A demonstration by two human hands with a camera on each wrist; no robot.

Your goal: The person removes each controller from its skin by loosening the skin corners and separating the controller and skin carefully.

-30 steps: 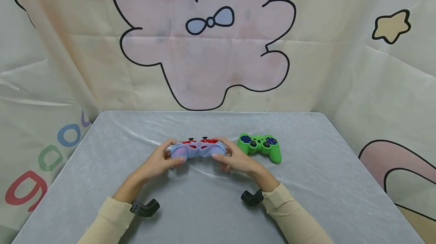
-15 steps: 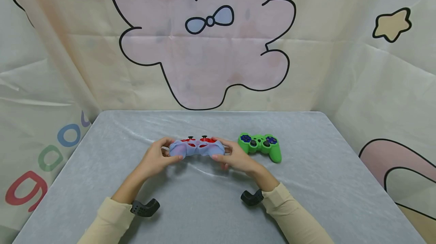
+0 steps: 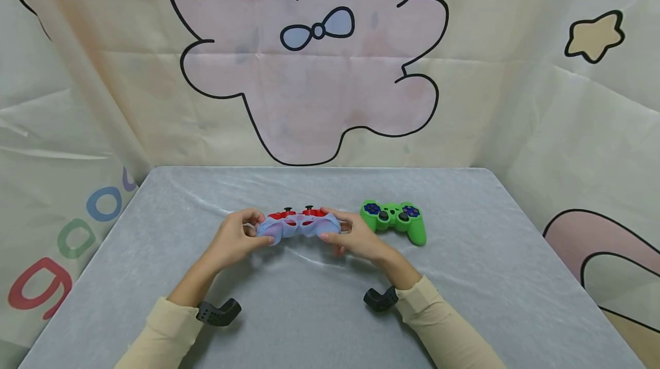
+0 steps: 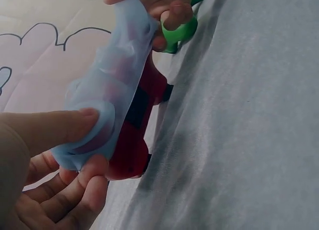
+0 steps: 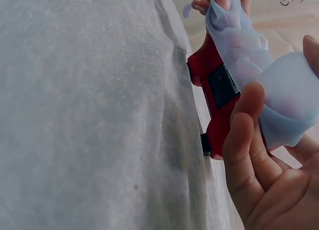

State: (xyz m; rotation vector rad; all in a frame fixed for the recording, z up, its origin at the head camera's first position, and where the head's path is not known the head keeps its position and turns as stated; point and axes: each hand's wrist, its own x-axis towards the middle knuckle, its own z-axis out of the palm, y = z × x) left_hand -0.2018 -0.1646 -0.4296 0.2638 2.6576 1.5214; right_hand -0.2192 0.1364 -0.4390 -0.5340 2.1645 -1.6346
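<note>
A red game controller (image 4: 130,152) with black thumbsticks is partly covered by a translucent blue-violet silicone cover (image 3: 298,228). The cover wraps its near side and both handles, while red shows at the far side and on the back in the wrist views. My left hand (image 3: 233,240) grips the left handle through the cover, thumb on the near face and fingers bent behind. At the other handle, my right hand (image 3: 361,236) holds the cover and controller between thumb and fingers. The label (image 5: 223,85) on the controller's back lies outside the cover.
A green game controller (image 3: 396,219) with dark blue buttons lies just right of my right hand. Grey cloth covers the table (image 3: 309,311). A printed curtain (image 3: 309,99) hangs behind it, and each wrist wears a black camera mount (image 3: 220,313).
My left hand has shifted slightly left, and its fingertips under the left handle have gone from sight. The covered controller has tilted a little, with both hands keeping hold.
</note>
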